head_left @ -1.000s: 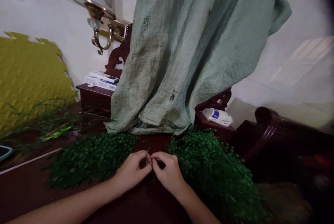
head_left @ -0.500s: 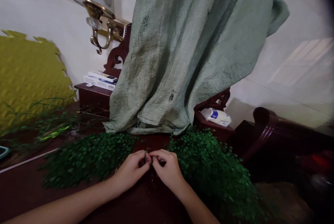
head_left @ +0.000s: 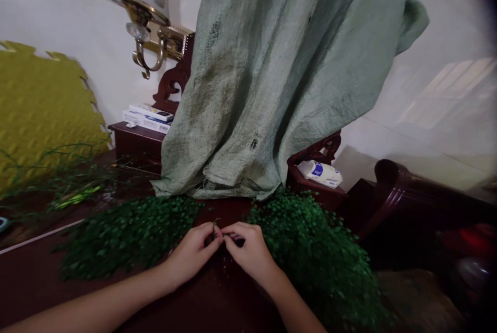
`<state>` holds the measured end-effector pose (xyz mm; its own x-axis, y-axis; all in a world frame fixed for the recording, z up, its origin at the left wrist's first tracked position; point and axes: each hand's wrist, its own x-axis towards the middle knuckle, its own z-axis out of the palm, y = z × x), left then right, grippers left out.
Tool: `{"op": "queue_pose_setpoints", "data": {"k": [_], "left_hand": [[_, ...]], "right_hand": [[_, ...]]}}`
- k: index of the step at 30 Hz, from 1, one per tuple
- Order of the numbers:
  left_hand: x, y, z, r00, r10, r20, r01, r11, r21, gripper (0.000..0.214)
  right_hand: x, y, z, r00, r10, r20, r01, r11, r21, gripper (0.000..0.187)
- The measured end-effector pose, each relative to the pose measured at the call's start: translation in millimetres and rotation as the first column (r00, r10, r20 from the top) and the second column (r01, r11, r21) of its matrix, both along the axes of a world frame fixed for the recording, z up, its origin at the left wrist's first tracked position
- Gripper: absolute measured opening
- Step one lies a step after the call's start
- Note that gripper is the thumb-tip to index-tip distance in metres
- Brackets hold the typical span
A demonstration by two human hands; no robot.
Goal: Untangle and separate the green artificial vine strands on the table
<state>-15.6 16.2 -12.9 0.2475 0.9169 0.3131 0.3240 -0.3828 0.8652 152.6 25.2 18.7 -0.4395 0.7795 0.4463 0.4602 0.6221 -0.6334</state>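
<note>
My left hand [head_left: 197, 251] and my right hand [head_left: 247, 248] meet fingertip to fingertip over the dark red table [head_left: 194, 306]. Both are closed in a pinch. Between them is a thin green stem [head_left: 215, 225], its tip curling up above my left fingers; most of it is hidden. Left of my hands lies a heap of artificial-looking leafy greenery [head_left: 124, 234]. A larger leafy green heap [head_left: 322, 250] spreads on the right, close to my right wrist.
A grey-green woven sack cloth [head_left: 248, 89] hangs behind the table. Loose green stems [head_left: 58, 177] lie at left by a yellow foam mat [head_left: 42, 110]. Small boxes [head_left: 147, 118] and a white tissue pack [head_left: 321, 173] rest on ledges. A wall lamp [head_left: 145, 27] juts out upper left.
My hands stay pinched together in nearly the same place, with the left fingers shifted slightly. More of the green stem's tip shows above them. The view has moved a little.
</note>
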Motion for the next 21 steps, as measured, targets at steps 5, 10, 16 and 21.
{"op": "queue_pose_setpoints", "data": {"k": [5,10,16,21], "left_hand": [[0.0,1.3,0.2,1.0,-0.009,0.004,0.009,1.0,-0.015,0.022],[-0.5,-1.4,0.5,0.999,-0.027,-0.025,0.028,1.0,0.013,0.017],[-0.6,-0.8,-3.4,0.998,-0.018,-0.06,0.021,0.999,0.043,0.012],[-0.4,-2.3,-3.6,0.996,-0.026,-0.083,0.031,0.998,0.055,0.013]], "right_hand": [[1.1,-4.0,2.5,0.982,-0.028,0.186,0.002,0.99,0.141,0.016],[0.5,-7.1,0.0,0.945,-0.049,0.324,-0.01,0.984,0.178,0.014],[-2.6,-7.9,-4.1,0.907,-0.108,0.408,0.02,0.977,0.214,0.013],[-3.6,-10.4,-1.4,0.839,-0.167,0.518,0.011,0.957,0.291,0.01]]}}
